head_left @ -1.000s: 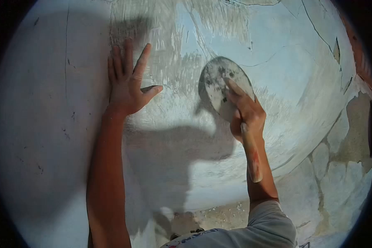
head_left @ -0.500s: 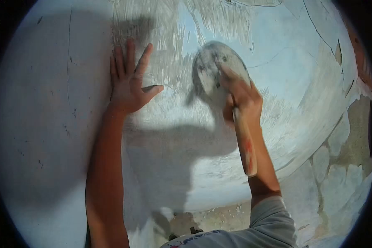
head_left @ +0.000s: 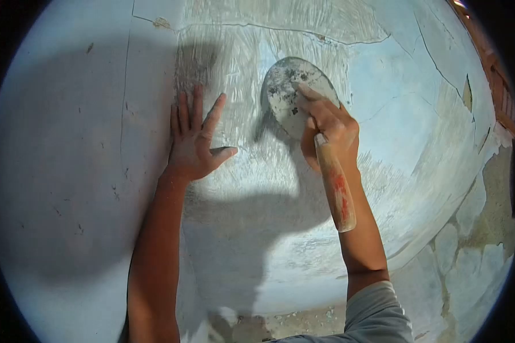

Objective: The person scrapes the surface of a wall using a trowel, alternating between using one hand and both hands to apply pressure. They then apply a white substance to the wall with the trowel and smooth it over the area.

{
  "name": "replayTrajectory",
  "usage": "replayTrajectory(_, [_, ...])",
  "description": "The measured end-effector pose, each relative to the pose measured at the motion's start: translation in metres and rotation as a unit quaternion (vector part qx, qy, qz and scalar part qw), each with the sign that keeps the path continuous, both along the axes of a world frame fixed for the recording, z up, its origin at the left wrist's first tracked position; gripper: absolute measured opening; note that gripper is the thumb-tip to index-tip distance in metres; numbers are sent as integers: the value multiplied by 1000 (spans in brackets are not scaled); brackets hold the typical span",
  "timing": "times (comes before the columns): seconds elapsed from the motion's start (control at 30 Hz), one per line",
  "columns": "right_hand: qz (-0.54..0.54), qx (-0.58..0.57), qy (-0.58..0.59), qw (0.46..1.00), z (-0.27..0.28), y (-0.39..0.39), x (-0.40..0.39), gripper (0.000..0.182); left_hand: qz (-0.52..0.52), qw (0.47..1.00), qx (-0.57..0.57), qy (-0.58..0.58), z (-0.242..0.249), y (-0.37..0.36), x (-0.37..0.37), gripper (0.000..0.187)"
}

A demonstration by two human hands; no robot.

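My left hand (head_left: 195, 140) lies flat and open on the pale blue wall (head_left: 68, 171). My right hand (head_left: 329, 134) grips the scraper (head_left: 294, 94), blade against scored, cracked paint; peeled patches at right.

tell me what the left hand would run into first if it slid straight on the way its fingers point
Nothing stands in its way: the left hand lies flat on the wall, fingers pointing up, and would cross scraped plaster to a crack near the frame's top.
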State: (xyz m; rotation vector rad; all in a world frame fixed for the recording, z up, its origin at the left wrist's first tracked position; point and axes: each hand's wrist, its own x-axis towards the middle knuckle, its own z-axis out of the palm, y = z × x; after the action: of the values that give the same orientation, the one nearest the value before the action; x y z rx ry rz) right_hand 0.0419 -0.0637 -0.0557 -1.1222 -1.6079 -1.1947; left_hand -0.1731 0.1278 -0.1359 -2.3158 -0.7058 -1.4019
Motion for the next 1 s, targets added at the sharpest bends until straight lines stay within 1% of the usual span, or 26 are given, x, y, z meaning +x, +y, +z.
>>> replayTrajectory(0.03, [1,-7,12,1000,-1,-1,-2,22,-2,1000,-1,2,-2,0,0,122])
replayTrajectory(0.07, [-10,25,-24,999,-16,-1,10,23,-7,1000,3,0,-4,1,0,122])
replayTrajectory(0.13, [-18,22,-18,999,-58,-16,28,23,-19,1000,16,-11,-5,4,0,122])
replayTrajectory(0.17, [-22,25,-21,999,-63,-20,32,23,-14,1000,18,-15,-1,6,0,122])
replayTrajectory(0.23, [6,46,-22,999,-51,-10,21,20,-8,1000,17,-15,-4,1,1,121])
replayTrajectory(0.3, [20,44,-14,999,-11,10,9,18,0,1000,6,-3,-2,-3,0,121])
replayTrajectory(0.37, [16,20,-13,1000,30,19,-12,16,12,1000,-2,1,2,-4,-1,122])
replayTrajectory(0.4, [9,-16,14,1000,29,19,-15,14,19,1000,-4,4,1,-3,-1,122])
replayTrajectory(0.47, [-24,-81,80,993,14,6,-14,12,17,1000,-12,16,0,-8,-4,121])
replayTrajectory(0.5, [-22,-68,44,996,-10,0,-1,13,-8,1000,7,10,-3,1,-3,120])
replayTrajectory(0.53, [-21,-54,8,998,-34,-5,12,14,-2,1000,4,5,-5,-1,-3,121])
replayTrajectory(0.57, [-36,-62,59,996,-55,-19,9,15,-3,1000,4,2,-4,-1,-2,122])
replayTrajectory(0.6, [5,7,17,1000,-65,-12,18,11,-6,1000,1,-3,-6,0,0,123])
replayTrajectory(0.63, [5,43,-25,999,-53,-13,12,13,49,999,7,0,-4,-2,3,124])
replayTrajectory(0.67, [6,56,-1,998,-39,-6,4,14,42,999,18,-1,-2,-2,5,124])
replayTrajectory(0.73, [-17,-24,24,999,3,6,-10,17,53,998,37,3,-4,4,4,125])
replayTrajectory(0.77, [4,10,-10,1000,21,22,-12,17,66,997,49,1,-5,5,2,125])
replayTrajectory(0.8, [-9,-17,-3,1000,31,17,-16,16,79,995,59,0,-4,5,4,125])
replayTrajectory(0.83, [-21,-46,6,999,35,13,-22,15,70,997,41,5,-5,3,4,125])
replayTrajectory(0.87, [-4,-22,6,1000,25,10,-17,15,63,998,24,9,-4,0,3,125])
replayTrajectory(0.93, [33,30,10,999,-20,0,-1,15,51,999,6,16,-4,-5,-3,126])
replayTrajectory(1.0, [26,43,-1,999,-57,-4,15,16,41,999,10,0,-2,-7,2,126])
